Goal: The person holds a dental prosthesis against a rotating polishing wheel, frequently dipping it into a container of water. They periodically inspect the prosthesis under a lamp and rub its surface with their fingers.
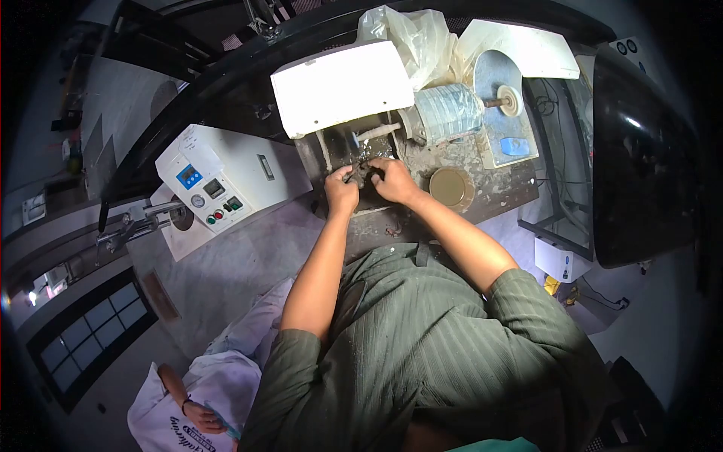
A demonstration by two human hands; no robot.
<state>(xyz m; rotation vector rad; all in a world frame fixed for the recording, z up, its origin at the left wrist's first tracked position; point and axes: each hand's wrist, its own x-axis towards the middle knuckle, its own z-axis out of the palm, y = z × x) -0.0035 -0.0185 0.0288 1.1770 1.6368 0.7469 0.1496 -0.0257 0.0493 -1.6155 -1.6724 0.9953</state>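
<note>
Left hand [342, 193] and right hand [395, 181], fingers curled, pinch a small dark piece [364, 168] between them, near the pale spindle [379, 132]

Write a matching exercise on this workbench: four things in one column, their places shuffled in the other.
A. White control box with a blue display
B. Crumpled clear plastic bag
C. Blue rectangular block
D. Round brown dish

1. Beside the right forearm
2. Between two white panels
3. Left of the left hand
4. On a pale tray, near a round wheel

Pairs: A-3; B-2; C-4; D-1
</note>
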